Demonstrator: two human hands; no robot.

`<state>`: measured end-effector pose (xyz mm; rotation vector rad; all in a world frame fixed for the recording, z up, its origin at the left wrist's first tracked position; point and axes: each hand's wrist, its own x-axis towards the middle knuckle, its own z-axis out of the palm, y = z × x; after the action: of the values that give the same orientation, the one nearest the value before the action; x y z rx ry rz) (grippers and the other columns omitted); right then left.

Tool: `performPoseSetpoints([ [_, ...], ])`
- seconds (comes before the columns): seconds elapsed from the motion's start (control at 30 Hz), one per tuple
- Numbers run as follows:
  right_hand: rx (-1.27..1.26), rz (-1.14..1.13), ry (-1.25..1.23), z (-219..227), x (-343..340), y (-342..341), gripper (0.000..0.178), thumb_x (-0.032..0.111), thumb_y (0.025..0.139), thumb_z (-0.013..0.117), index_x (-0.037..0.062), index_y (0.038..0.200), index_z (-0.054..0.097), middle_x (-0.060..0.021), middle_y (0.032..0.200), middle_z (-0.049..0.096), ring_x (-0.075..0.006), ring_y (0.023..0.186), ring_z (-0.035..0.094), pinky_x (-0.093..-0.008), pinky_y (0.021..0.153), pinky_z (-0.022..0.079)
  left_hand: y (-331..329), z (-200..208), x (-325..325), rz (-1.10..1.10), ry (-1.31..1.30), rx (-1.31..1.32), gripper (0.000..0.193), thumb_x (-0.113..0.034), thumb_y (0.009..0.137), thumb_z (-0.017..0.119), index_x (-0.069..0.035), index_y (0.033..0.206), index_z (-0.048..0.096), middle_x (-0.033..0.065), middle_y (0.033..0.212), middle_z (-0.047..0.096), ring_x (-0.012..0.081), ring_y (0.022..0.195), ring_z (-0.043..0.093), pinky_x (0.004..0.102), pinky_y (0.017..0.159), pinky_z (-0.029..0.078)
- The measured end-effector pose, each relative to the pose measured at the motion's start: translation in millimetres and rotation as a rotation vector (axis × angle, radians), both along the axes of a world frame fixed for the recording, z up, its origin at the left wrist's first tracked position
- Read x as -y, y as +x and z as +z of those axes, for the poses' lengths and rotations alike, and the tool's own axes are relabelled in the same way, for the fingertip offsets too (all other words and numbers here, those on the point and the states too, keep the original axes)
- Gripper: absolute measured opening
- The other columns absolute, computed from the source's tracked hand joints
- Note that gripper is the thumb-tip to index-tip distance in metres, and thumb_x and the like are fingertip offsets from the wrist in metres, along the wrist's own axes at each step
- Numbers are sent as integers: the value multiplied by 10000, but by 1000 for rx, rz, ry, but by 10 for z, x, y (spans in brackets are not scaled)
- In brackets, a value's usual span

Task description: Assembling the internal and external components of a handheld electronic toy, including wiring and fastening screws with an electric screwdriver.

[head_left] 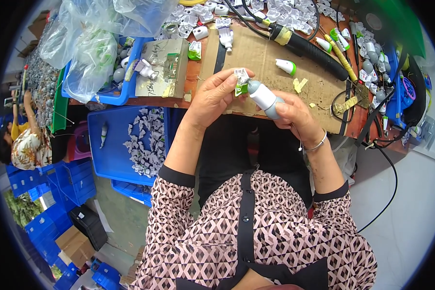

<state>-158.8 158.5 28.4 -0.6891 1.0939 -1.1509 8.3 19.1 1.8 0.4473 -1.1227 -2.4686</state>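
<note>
My left hand [211,99] pinches a small white-and-green plastic part [241,81] between thumb and fingertips. In my right hand [298,115] is a white-and-grey rounded plastic piece [263,98], its narrow grey end tilted up toward the part on the left. The two pieces are very close together; whether they touch I cannot tell. A thin cord with a small white end [300,148] hangs below my right hand. Both hands are over the near edge of a cardboard sheet [256,50] on the table. A white-and-green shell piece [285,66] lies beyond my right hand.
A black-handled tool with a cable [307,48] and a yellow-handled tool [343,60] lie across the bench. Heaped white parts [290,14] cover the back. A cardboard box [162,67] and blue bin [101,98] stand left; a blue tray [108,154] sits lower. A person [29,140] is far left.
</note>
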Motion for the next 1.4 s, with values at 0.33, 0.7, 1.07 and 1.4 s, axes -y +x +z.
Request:
performPoseSetpoints([
  [0.33, -1241, -15, -295, 145, 1, 177, 408, 329, 735, 689, 44, 1010, 590, -171, 716, 605, -303, 629, 620, -375, 569, 474, -40, 15, -40, 51, -80, 27, 337, -244, 964, 494, -4, 1196, 548, 16, 985, 590, 72, 882, 560, 239, 769, 482],
  [0.7, -1433, -74, -317, 3, 51, 225, 419, 321, 734, 702, 54, 1032, 577, -150, 777, 641, -300, 674, 641, -379, 573, 497, -89, 119, -154, 1, -312, 80, 559, -219, 893, 614, -31, 1341, 336, 101, 1133, 566, 147, 1001, 568, 280, 826, 503],
  [1.07, -1360, -197, -330, -117, 106, 383, 409, 352, 765, 700, 48, 995, 552, -159, 757, 638, -316, 658, 641, -392, 553, 493, -87, -65, -135, 74, -212, -13, 519, -145, 872, 621, -44, 1301, 347, 158, 1203, 549, 234, 1112, 551, 350, 890, 503],
  [1.4, -1416, -190, -338, 62, 168, 298, 415, 399, 774, 682, 44, 969, 593, -152, 876, 643, -307, 766, 637, -385, 639, 498, -125, -45, -111, 119, -110, -51, 469, -139, 913, 561, -56, 1315, 335, 160, 1207, 540, 287, 1145, 538, 386, 914, 489],
])
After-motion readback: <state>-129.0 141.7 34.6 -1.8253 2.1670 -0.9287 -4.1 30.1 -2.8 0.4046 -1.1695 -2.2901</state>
